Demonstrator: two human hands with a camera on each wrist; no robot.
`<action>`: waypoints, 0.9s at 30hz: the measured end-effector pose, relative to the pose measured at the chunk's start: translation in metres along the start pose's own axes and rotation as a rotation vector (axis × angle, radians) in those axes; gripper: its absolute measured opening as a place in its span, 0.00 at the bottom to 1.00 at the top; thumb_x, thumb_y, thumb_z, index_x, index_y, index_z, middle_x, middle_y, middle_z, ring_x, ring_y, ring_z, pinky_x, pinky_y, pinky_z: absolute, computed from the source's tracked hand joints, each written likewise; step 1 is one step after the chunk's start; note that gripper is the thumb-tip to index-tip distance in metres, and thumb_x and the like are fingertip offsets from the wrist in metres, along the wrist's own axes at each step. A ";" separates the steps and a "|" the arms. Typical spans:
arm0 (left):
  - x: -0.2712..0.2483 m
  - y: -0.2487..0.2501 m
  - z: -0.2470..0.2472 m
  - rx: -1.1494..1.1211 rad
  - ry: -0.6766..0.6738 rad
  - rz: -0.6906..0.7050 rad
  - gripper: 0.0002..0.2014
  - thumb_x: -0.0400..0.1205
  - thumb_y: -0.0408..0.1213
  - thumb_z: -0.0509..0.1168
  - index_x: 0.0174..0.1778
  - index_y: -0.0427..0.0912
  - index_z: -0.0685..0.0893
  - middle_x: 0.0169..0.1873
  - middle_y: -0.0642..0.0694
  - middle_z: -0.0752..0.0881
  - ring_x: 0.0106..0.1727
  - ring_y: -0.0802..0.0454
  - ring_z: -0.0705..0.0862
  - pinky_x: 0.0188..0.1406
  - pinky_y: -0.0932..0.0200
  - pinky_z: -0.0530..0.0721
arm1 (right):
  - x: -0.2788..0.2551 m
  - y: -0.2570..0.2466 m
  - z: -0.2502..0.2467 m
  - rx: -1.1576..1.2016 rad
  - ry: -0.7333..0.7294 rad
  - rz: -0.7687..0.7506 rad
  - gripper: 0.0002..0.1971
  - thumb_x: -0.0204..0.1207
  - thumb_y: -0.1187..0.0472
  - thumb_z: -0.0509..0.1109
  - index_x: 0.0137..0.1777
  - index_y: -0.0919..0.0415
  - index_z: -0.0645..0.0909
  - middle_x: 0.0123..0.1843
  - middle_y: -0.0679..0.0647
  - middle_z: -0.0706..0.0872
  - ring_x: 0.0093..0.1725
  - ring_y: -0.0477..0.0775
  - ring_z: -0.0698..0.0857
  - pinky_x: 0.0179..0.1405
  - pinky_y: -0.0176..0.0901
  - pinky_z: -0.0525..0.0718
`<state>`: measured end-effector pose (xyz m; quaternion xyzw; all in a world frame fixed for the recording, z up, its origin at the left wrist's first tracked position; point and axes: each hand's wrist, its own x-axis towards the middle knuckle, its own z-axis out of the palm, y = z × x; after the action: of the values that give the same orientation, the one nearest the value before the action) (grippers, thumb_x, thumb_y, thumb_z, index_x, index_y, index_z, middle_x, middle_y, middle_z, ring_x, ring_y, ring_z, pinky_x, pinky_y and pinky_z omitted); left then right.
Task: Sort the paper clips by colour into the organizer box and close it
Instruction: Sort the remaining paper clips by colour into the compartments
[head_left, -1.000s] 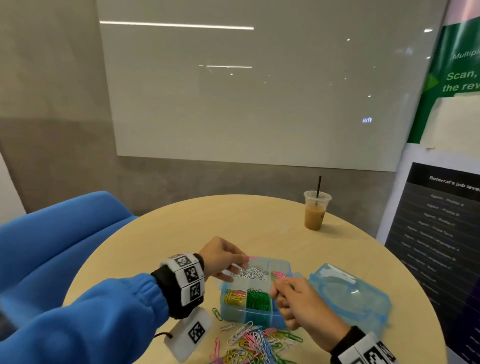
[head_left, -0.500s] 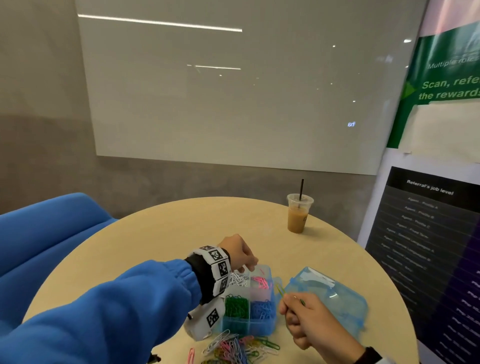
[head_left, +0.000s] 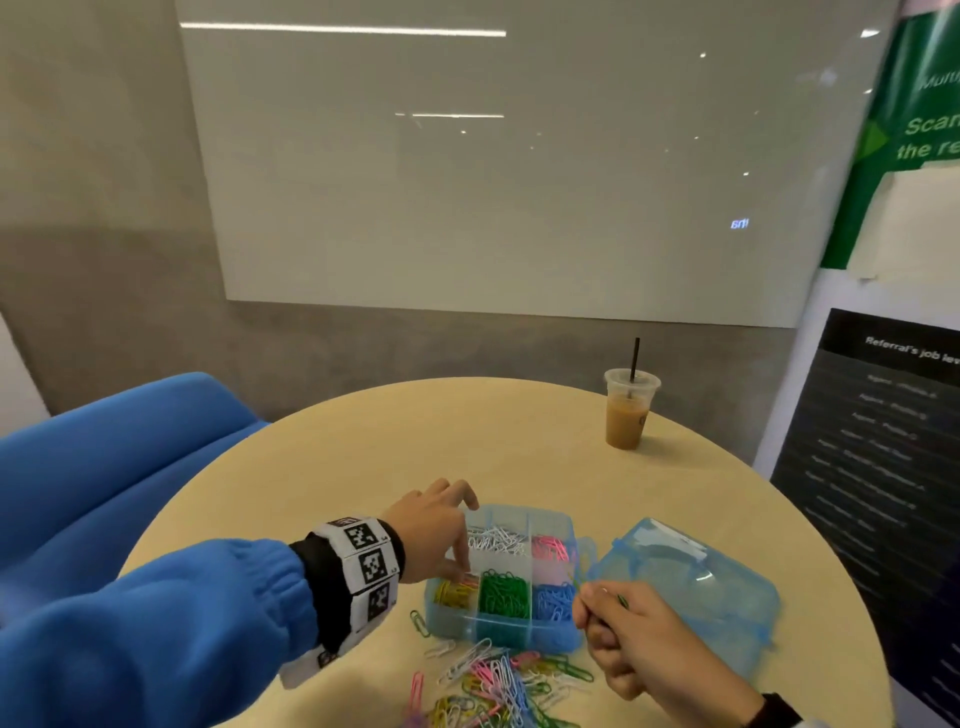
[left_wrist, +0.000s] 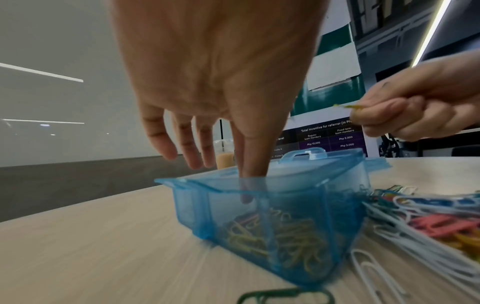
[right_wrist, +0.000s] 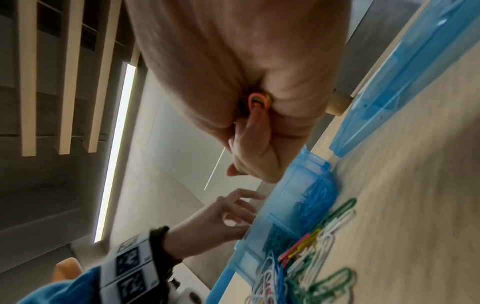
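Left hand (head_left: 428, 532) dips into organizer box (head_left: 501, 631); right hand (head_left: 621, 631) holds clips beside it.

Box sits open on the tabletop (head_left: 519, 447), w/ lid (head_left: 691, 587) lying to its right. Compartments seen from head view: white, pink at rear; yellow (head_left: 454, 592), green, blue at front. Left grip: index finger and thumb reach down together into the yellow compartment, other fingers spread and raised; whether they pinch a clip cannot be told. Right grip: fist clamped on a few paper clips (right_wrist: 257, 101), pink and yellow ends showing, held just right of the box's front corner, above the tabletop. Loose mixed pile of clips (head_left: 498, 680) lies in front of the box. Iced drink cup (head_left: 628, 410) stands well apart at the far edge.
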<state>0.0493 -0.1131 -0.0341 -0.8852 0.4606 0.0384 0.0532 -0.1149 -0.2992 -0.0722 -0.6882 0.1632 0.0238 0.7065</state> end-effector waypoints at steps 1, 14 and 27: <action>0.003 0.002 0.001 0.018 -0.017 -0.001 0.12 0.80 0.52 0.69 0.55 0.54 0.91 0.76 0.52 0.64 0.72 0.48 0.65 0.68 0.47 0.73 | 0.000 0.000 0.002 0.001 -0.011 0.010 0.19 0.88 0.59 0.55 0.36 0.65 0.74 0.24 0.52 0.60 0.21 0.45 0.55 0.20 0.26 0.55; 0.014 0.001 0.010 -0.058 0.013 -0.002 0.06 0.79 0.43 0.72 0.48 0.49 0.92 0.70 0.57 0.74 0.63 0.53 0.79 0.51 0.58 0.74 | -0.002 0.000 0.012 -0.018 -0.109 0.071 0.20 0.88 0.57 0.56 0.34 0.62 0.75 0.24 0.52 0.62 0.22 0.45 0.56 0.21 0.28 0.54; -0.007 -0.019 0.007 -0.370 0.098 -0.072 0.05 0.76 0.47 0.75 0.39 0.54 0.86 0.49 0.56 0.89 0.49 0.58 0.86 0.51 0.55 0.84 | 0.014 -0.022 0.049 -0.070 -0.125 0.078 0.17 0.88 0.61 0.54 0.36 0.61 0.73 0.24 0.49 0.62 0.21 0.45 0.56 0.17 0.30 0.54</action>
<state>0.0610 -0.0960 -0.0388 -0.8967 0.4156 0.0772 -0.1316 -0.0862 -0.2552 -0.0546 -0.7027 0.1443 0.0999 0.6895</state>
